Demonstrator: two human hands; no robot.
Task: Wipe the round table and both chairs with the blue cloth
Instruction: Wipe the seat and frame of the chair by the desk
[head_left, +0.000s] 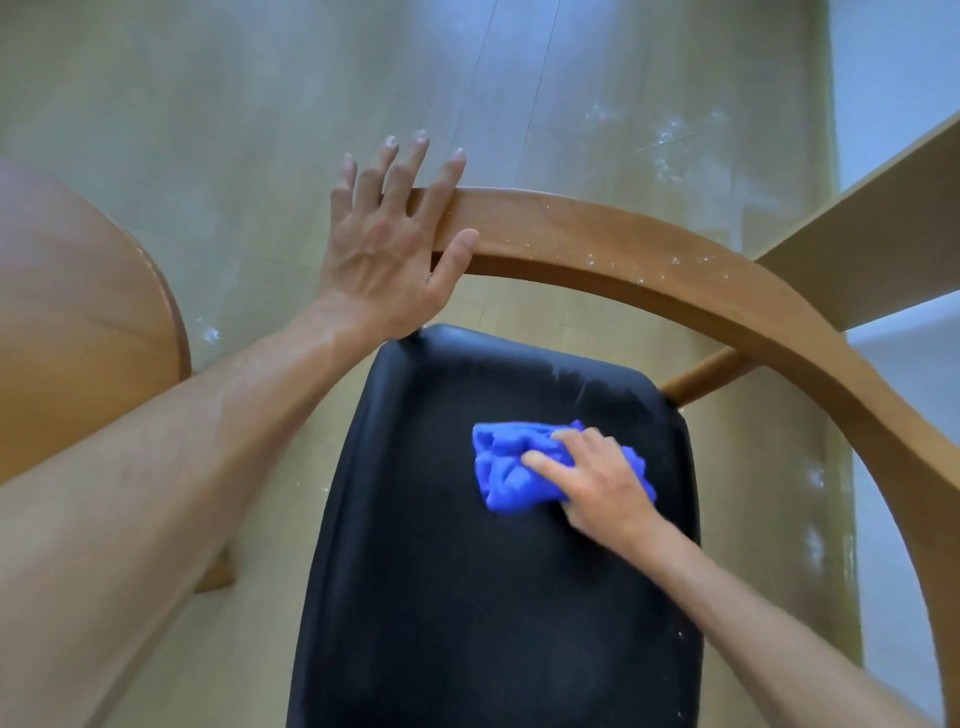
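Fingers (545, 460) of the right hand (597, 478) curl down over the bunched blue cloth (511, 467), gripping it and pressing it against the black seat (467, 597) of the chair; the index finger lies along the top of the cloth, and folds of blue stick out past the hand on its far and left sides. Cloth and hand sit on the far right part of the seat, close to its back edge, where the dark cover carries a pale dusty smear.

Over on the other side, the left hand (384, 234) rests on the curved wooden backrest rail (623, 249) near its left end. Its four fingers lie almost straight across the top of the rail and reach past it, spread slightly, while the thumb runs along the near face of the rail; the hand is relaxed, not clenched. White specks dot the rail to the right of that hand. A wooden strut (701, 376) runs from the far right corner of the seat up toward the rail.

At the left edge of the view shows part of the round wooden worktop (78, 312), well apart from the cloth. Below everything lies a pale wood-look floor (260, 104) with scattered white flecks
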